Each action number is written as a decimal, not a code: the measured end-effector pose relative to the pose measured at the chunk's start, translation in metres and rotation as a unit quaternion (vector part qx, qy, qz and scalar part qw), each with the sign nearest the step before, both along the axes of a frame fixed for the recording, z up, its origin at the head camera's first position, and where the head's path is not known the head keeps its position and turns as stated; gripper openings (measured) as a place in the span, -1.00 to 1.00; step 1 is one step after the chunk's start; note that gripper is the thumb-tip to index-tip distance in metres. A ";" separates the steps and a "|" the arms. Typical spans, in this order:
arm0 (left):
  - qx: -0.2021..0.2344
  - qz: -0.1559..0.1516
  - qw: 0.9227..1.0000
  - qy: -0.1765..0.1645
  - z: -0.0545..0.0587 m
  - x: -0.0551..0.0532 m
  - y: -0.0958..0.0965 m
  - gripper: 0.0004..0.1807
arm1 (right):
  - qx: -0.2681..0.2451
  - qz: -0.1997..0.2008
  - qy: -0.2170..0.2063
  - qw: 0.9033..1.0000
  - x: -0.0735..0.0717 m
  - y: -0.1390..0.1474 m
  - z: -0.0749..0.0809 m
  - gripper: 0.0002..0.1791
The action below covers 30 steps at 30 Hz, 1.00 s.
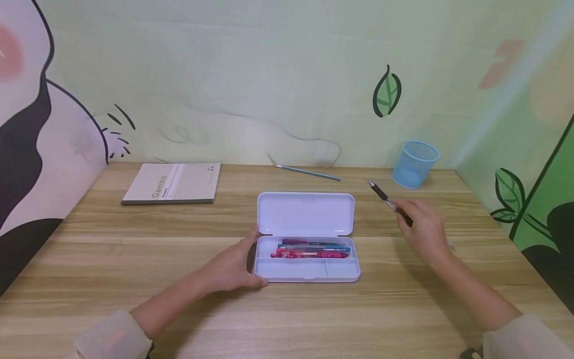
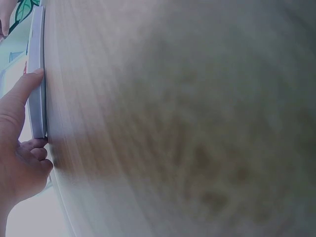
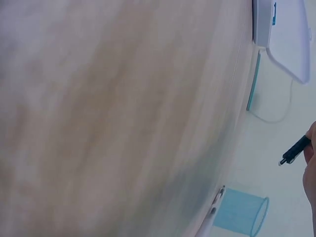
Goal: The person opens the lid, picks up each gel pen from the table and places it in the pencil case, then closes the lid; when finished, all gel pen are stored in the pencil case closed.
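An open white pencil case (image 1: 305, 271) lies on the table with its lid (image 1: 306, 214) tilted back. Several pens (image 1: 311, 254), red, blue and dark, lie in its rear compartment; bare sections run along the front. My left hand (image 1: 230, 267) grips the case's left end, thumb at the front corner, fingers along the side. In the left wrist view that thumb (image 2: 29, 84) presses the case's front wall. To the right of the case, my right hand (image 1: 421, 229) holds a black pen (image 1: 381, 192) above the table, its tip pointing away to the upper left.
A blue mesh pen cup (image 1: 413, 167) stands at the back right. Behind the case lies a blue pencil (image 1: 309, 173) near the wall. A Gambit notebook (image 1: 172, 183) rests at the back left. In the right wrist view a whitish slim object (image 3: 212, 212) lies by the cup.
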<state>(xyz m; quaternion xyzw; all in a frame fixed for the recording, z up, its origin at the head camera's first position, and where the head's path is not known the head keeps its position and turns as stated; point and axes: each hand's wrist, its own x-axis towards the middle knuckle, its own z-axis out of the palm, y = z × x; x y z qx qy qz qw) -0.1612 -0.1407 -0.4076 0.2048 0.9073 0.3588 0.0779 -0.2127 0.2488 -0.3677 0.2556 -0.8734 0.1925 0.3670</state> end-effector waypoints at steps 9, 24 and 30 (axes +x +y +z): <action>0.006 -0.004 1.000 0.000 0.001 0.000 0.000 0.31 | 0.017 0.034 0.025 0.999 0.004 -0.021 0.003 -0.67; -0.008 0.004 1.000 -0.004 0.002 0.001 0.001 0.31 | 0.068 0.113 0.039 0.991 0.007 -0.055 0.002 -0.64; -0.012 0.004 1.000 0.003 0.002 0.001 0.001 0.32 | 0.077 0.133 0.026 0.988 0.009 -0.066 0.000 -0.60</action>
